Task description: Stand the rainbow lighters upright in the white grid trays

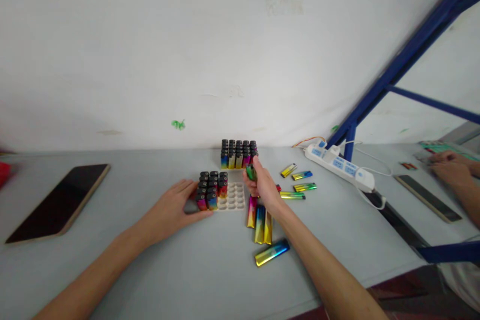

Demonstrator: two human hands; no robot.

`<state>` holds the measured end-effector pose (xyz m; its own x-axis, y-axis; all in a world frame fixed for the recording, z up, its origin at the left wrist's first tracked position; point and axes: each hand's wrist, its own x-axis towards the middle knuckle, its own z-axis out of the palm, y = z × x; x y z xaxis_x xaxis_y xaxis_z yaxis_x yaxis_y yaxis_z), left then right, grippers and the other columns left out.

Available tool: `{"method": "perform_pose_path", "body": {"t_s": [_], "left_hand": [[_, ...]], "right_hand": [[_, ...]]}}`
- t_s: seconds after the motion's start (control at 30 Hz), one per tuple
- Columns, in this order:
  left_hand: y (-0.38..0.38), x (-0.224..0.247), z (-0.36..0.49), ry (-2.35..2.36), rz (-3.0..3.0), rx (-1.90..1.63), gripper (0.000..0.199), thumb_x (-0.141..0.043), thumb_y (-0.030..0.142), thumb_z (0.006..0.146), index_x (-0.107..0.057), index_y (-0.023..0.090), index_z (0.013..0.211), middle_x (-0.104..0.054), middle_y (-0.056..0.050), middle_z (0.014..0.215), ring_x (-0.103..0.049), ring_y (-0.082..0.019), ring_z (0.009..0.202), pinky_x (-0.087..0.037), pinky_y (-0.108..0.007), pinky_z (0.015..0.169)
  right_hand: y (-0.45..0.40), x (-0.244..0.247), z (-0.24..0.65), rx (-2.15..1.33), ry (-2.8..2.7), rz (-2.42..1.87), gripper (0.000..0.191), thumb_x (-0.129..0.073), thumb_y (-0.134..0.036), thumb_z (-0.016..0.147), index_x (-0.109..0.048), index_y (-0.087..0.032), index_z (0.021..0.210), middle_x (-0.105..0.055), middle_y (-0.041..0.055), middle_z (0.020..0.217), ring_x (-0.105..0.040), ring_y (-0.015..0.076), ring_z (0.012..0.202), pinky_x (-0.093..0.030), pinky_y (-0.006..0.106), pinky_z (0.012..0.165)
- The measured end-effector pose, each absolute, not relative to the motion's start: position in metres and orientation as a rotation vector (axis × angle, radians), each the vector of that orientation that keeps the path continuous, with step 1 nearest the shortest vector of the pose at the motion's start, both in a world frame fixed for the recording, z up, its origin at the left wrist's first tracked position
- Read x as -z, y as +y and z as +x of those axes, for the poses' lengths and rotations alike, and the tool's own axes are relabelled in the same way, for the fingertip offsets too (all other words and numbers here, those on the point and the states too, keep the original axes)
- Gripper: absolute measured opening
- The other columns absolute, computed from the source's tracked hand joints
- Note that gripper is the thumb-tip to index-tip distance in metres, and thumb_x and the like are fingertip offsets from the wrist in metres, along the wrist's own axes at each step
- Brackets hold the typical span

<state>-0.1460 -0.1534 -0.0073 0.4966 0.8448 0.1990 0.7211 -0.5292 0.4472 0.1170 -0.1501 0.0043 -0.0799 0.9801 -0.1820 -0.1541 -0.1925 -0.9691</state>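
A pale tray [236, 199] with round slots lies in the middle of the table, its left part filled with upright metallic lighters [212, 191] with black tops. My left hand [173, 212] rests at the tray's left side, fingers apart, touching its edge and the outer lighters. Above the tray's right edge, my right hand [261, 183] is closed around a green lighter [251, 173]. Behind stands a full block of upright lighters [239, 155]. Loose lighters lie beneath and beside my right wrist, among them a blue and yellow one [272, 252] nearest me.
At the left lies a large dark phone-like slab [58, 202]. A white power strip [339, 165] with cables sits at the right, beside a blue metal frame [388, 80]. Beyond it are another person's hands [450, 165] and a second dark slab [428, 198]. A wall rises behind.
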Motion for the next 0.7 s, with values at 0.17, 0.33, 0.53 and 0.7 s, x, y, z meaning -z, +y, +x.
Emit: {"method": "perform_pose_path", "body": {"t_s": [0.17, 0.33, 0.53, 0.7], "left_hand": [[-0.155, 0.009, -0.145, 1.297, 2.461, -0.512, 0.054, -0.070, 0.071, 0.085, -0.068, 0.019, 0.101, -0.073, -0.012, 0.105, -0.067, -0.033, 0.101, -0.055, -0.047, 0.095], [-0.157, 0.007, -0.144, 1.309, 2.499, -0.528, 0.052, -0.072, 0.068, 0.086, -0.068, 0.020, 0.103, -0.072, -0.010, 0.103, -0.067, -0.032, 0.101, -0.054, -0.044, 0.094], [-0.157, 0.006, -0.143, 1.297, 2.467, -0.520, 0.049, -0.073, 0.067, 0.084, -0.067, 0.021, 0.100, -0.071, -0.008, 0.099, -0.067, -0.030, 0.095, -0.054, -0.042, 0.089], [-0.155, 0.007, -0.143, 1.297, 2.442, -0.530, 0.052, -0.074, 0.066, 0.083, -0.069, 0.019, 0.106, -0.072, -0.010, 0.102, -0.067, -0.031, 0.097, -0.054, -0.045, 0.090]], "right_hand": [[-0.158, -0.001, 0.122, -1.247, -1.402, -1.115, 0.054, -0.045, -0.072, 0.101, -0.063, -0.022, 0.097, -0.051, -0.0026, 0.075, -0.044, 0.0120, 0.057, -0.037, 0.024, 0.051], [-0.176, -0.012, 0.123, -0.559, -1.939, -1.106, 0.025, -0.060, -0.045, 0.104, -0.067, -0.021, 0.098, -0.063, 0.0058, 0.098, -0.061, 0.0201, 0.092, -0.052, 0.032, 0.083], [-0.186, -0.013, 0.124, -0.397, -1.950, -1.083, 0.023, -0.059, -0.041, 0.107, -0.068, -0.021, 0.106, -0.068, 0.0006, 0.078, -0.063, 0.0168, 0.070, -0.051, 0.027, 0.069], [-0.185, -0.011, 0.127, -0.608, -2.042, -1.049, 0.024, -0.060, -0.043, 0.106, -0.071, -0.022, 0.112, -0.075, 0.0009, 0.083, -0.069, 0.0171, 0.072, -0.052, 0.027, 0.074]]}}
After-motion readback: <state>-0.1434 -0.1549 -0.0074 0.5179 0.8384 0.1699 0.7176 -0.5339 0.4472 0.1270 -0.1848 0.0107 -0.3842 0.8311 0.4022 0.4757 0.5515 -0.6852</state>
